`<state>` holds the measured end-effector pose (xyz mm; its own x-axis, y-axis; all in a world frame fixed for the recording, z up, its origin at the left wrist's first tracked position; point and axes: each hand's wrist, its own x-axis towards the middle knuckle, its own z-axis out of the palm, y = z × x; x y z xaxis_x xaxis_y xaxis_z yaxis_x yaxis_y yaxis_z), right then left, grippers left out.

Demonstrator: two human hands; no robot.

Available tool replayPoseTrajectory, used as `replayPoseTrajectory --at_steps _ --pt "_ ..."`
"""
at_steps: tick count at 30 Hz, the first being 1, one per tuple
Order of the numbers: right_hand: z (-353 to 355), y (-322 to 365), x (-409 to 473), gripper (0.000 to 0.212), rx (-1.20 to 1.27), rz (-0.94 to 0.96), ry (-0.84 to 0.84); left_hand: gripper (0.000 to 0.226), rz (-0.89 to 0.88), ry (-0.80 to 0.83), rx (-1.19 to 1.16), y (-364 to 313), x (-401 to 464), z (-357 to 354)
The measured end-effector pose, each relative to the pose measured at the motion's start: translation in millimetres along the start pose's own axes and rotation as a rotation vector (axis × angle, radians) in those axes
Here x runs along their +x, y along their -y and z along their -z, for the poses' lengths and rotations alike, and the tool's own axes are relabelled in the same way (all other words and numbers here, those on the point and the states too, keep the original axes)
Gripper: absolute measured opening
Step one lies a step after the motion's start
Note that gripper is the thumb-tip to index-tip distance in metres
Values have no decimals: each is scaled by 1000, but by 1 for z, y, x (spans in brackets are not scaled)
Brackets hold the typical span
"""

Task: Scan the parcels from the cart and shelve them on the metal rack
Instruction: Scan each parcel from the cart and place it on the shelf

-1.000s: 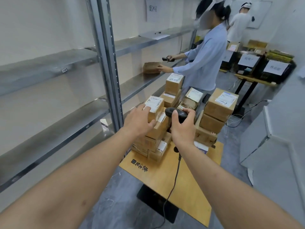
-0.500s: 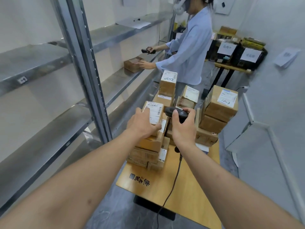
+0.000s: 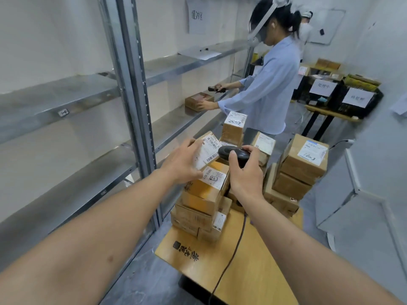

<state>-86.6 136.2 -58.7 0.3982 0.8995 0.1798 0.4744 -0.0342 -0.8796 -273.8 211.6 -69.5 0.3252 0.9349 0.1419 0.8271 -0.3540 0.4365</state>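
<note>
While the left hand (image 3: 184,162) grips a small parcel (image 3: 206,151) tilted up off the nearest stack, its white barcode label faces the scanner (image 3: 233,153). The right hand (image 3: 244,175) curls round the scanner's handle, the black head just beside the label; whether they touch is hard to tell. A dark cable (image 3: 231,256) hangs from the scanner down across the cart (image 3: 253,276), a wooden deck that carries several stacks of cardboard boxes (image 3: 301,168). The rack (image 3: 134,95) stands to the left, its near shelves bare. Farther along it, another person (image 3: 271,89) in a light blue shirt rests a hand on a box (image 3: 198,100) on a shelf and holds a dark device in the other.
</note>
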Motion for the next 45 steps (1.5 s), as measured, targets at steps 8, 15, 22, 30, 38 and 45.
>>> replayPoseTrajectory --at_steps 8,15,22,30,38,45 --pt "22 -4 -12 36 -133 225 188 113 -38 -47 214 5 -28 28" --pt "25 -4 -24 33 -156 315 262 113 39 -103 290 0 -56 29" --pt "30 -4 -30 28 -99 322 314 113 105 -114 277 -5 -74 30" --pt "17 -1 -49 31 99 266 332 98 339 -220 185 -26 -109 22" --pt "-19 26 -104 29 165 282 419 89 644 -344 138 -37 -182 28" --pt "-51 67 -172 36 197 344 569 86 819 -463 143 -26 -274 51"
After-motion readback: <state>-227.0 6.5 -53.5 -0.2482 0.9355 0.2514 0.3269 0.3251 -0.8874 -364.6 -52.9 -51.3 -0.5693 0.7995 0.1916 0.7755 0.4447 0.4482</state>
